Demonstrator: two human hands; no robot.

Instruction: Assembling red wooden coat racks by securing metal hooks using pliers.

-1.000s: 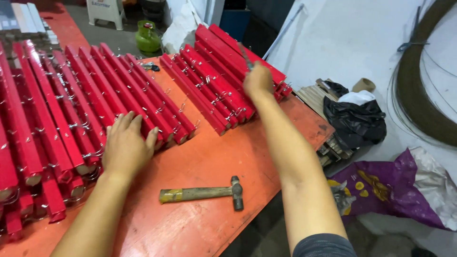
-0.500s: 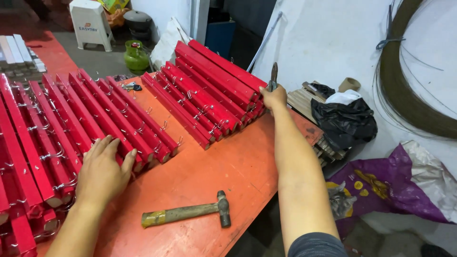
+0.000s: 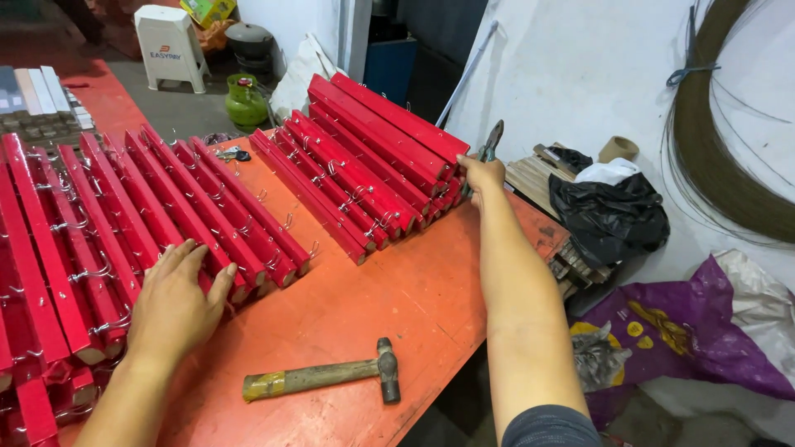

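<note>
from my remote seat, i saw the right hand [image 3: 483,174] clenched around a pair of pliers [image 3: 490,142] at the far end of a stack of red bars [image 3: 377,157], while the left hand [image 3: 178,302] lay released and flat, palm down, on the near ends of another row of red bars [image 3: 199,207]. the pliers stood almost upright in the fist, their long axis running from the grip up and a little away from me, jaws pointing at the white wall [image 3: 580,74]; whether the jaws were shut i could not tell. the bars beside that hand lay with their long axes slanting from near the knuckles away to the upper left, wire hooks sticking out along them. a hammer [image 3: 331,377] lay on the orange table [image 3: 397,298] between the two forearms, head toward the right arm, handle toward the left. as i judged it, the stack by the right hand sat close to the table's edge, and a push from the fist could have tipped the top bars off. the hooks could also have snagged fingers or the tool.
</note>
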